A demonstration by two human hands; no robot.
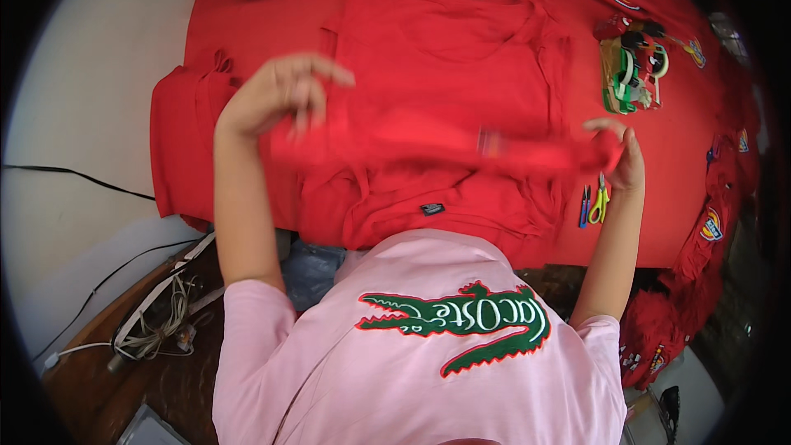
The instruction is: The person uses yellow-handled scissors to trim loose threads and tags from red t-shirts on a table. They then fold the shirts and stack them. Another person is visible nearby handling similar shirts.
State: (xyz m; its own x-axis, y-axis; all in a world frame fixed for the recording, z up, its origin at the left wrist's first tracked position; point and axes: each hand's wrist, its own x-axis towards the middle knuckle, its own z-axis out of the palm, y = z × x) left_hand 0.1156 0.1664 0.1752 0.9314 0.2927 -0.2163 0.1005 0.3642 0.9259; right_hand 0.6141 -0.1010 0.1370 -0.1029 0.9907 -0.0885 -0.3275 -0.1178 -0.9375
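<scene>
A folded strip of red fabric, smeared by motion and bearing a small dark label, stretches across in front of me. Its right end is pinched between the thumb and fingers of my right hand. Over the strip's left end hovers my left hand, somewhat blurred, its index finger stretched out and the others bent loosely downward. I see no cloth gripped in it. Beneath the strip, red garments lie spread flat, and a dark neck label shows near my body.
Yellow-handled scissors and blue thread snips lie beside my right hand. Farther back on the right sits a tape dispenser. More red garments hang along the right edge. Cables tangle at lower left.
</scene>
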